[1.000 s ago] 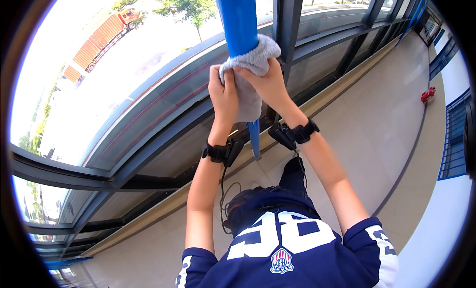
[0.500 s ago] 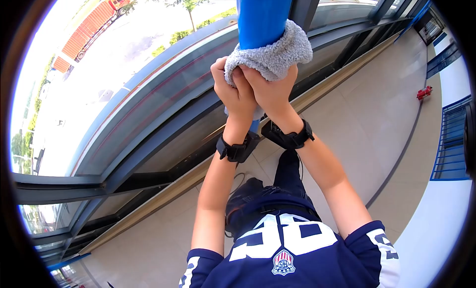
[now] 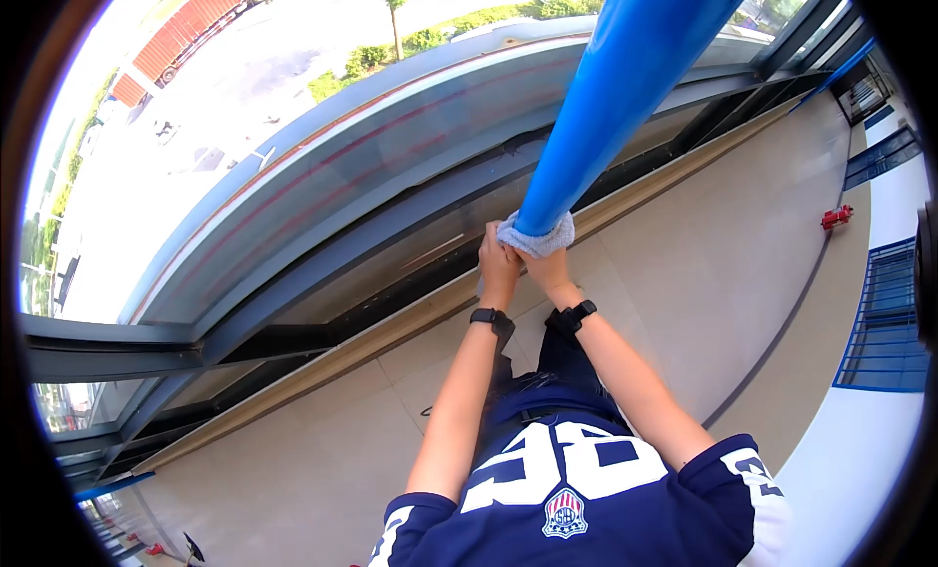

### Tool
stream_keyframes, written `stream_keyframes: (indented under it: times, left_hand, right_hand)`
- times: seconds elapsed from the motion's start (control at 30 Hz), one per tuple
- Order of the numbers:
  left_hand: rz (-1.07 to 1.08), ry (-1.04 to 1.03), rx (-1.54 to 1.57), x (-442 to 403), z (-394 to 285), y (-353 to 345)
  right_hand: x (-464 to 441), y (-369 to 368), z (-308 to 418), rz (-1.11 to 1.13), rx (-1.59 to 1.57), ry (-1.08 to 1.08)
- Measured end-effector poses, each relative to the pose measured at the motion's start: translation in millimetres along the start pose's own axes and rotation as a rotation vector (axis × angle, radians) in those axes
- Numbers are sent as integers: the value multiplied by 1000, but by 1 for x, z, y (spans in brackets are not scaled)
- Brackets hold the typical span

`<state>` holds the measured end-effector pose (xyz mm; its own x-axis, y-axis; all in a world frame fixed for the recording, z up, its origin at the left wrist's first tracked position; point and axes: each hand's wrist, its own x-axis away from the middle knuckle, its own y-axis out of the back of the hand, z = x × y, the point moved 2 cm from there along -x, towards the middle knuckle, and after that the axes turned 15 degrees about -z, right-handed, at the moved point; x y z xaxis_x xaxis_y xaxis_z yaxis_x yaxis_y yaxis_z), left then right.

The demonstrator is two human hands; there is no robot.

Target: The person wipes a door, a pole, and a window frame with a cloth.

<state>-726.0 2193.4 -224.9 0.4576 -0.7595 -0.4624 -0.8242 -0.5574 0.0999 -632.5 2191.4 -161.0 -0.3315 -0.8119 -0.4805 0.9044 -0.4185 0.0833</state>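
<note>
A thick blue pole (image 3: 625, 88) runs from the top of the head view down to my two hands. Wrapped around it is a grey terry cloth (image 3: 537, 239). My left hand (image 3: 498, 259) presses the cloth from the left side, fingers curled round it. On the right side, my right hand (image 3: 547, 268) grips the same cloth, close against the left. The fingertips are partly hidden by the cloth, and the pole below is covered by my hands. Each wrist wears a black strap.
To the left stands a window wall with dark metal frames (image 3: 283, 303), its sill close to my hands. A tiled floor (image 3: 684, 245) stretches right to a wall with a blue-barred window (image 3: 884, 318). Red equipment (image 3: 836, 216) sits by that wall.
Both hands have slid down the pole with the cloth, closer to my body. More of the blue pole shows above them, and the view has shifted a little.
</note>
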Motion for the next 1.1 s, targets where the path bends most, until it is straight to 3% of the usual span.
stream_keyframes:
  times: [0.07,0.27,0.37,0.57,0.67,0.77,0.8,0.9,1.0,1.1]
  left_hand:
    - [52,63,-43,9,16,3]
    - [133,244,-27,12,8,16]
    - [104,5,-102,-2,-12,26]
    - [-12,-159,93,-42,-82,19]
    - [-87,-43,282,-69,-139,12]
    - [-177,-113,369,-97,-184,12]
    - [-213,-125,367,-99,-188,10]
    - [-295,-157,395,-102,-178,1]
    - [-242,-193,473,-97,-152,-3]
    - [-242,-165,452,-89,-131,-5]
  right_hand:
    - [10,-1,-17,102,-55,-119]
    - [9,11,-10,230,-80,-175]
    - [0,17,6,301,-83,-239]
    - [-50,23,81,296,-132,-37]
    - [-78,28,144,176,-116,61]
    - [-92,21,172,36,-200,23]
    - [-92,16,171,-36,-199,106]
    - [-85,2,149,-214,-149,348]
    - [-73,-1,113,-245,52,429]
    - [-57,-3,88,-131,38,301]
